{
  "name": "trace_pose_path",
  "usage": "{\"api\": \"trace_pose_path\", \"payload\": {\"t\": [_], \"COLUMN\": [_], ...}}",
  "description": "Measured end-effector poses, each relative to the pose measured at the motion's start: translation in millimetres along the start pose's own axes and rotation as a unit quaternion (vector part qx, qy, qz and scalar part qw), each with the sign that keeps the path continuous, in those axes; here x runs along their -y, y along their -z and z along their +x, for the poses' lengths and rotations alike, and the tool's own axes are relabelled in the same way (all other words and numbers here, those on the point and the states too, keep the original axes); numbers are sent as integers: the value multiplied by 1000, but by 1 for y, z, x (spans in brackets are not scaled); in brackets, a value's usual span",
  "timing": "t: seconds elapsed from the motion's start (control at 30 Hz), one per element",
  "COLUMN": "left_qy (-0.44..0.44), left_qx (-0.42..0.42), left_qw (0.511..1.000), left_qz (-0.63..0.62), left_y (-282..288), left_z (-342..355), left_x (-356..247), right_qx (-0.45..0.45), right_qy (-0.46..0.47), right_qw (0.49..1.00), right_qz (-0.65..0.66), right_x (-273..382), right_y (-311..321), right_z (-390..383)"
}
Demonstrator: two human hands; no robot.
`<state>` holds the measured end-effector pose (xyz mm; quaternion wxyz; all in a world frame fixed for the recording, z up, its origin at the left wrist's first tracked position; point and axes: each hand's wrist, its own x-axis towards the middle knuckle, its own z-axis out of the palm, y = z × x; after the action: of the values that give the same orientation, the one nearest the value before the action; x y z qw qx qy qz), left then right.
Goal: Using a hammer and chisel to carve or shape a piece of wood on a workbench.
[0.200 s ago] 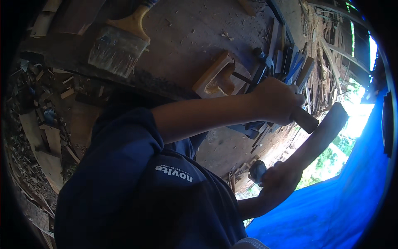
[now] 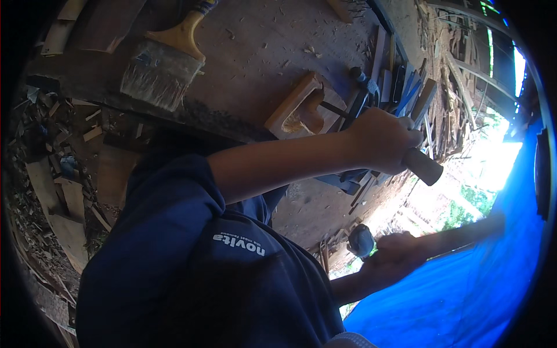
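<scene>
My left hand (image 2: 386,142) is closed around a chisel's round wooden handle (image 2: 423,167). The chisel's thin dark shaft (image 2: 335,109) comes out on the other side of the fist and points at a wooden workpiece (image 2: 284,110) with a curved, carved-out hollow. Farther right and lower, my right hand (image 2: 397,255) grips a long wooden club (image 2: 458,236), its far end smeared by motion. A grey rounded lump (image 2: 361,240) shows beside that hand; whether it belongs to the club I cannot tell. Club and chisel handle are apart.
A wide paintbrush (image 2: 162,69) lies on the brown work surface (image 2: 255,64), among small shavings. A hammer (image 2: 365,81) and wooden strips rest past my left hand. Wood scraps (image 2: 69,191) cover the ground at left. A blue tarp (image 2: 452,296) hangs at right.
The club has swung down in the picture, its far end moving away from the chisel handle. My left hand and the chisel have shifted only slightly.
</scene>
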<state>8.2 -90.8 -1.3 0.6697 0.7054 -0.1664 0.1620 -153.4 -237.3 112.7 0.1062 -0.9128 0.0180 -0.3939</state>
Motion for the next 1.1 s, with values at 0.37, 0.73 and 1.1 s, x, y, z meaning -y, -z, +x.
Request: {"api": "trace_pose_path", "payload": {"t": [0.37, 0.73, 1.1], "left_qy": [-47, -56, -6], "left_qx": [2, -38, -48], "left_qw": [998, 997, 999], "left_qz": [40, 41, 14], "left_y": [-14, 0, 6], "left_z": [-9, -5, -5], "left_x": [6, 3, 3], "right_qx": [104, 118, 106], "right_qy": [-333, -274, -176], "right_qw": [933, 905, 967], "right_qz": [90, 302, 147], "right_x": [-2, -1, 6], "right_y": [1, 24, 19], "right_z": [-19, 9, 0]}}
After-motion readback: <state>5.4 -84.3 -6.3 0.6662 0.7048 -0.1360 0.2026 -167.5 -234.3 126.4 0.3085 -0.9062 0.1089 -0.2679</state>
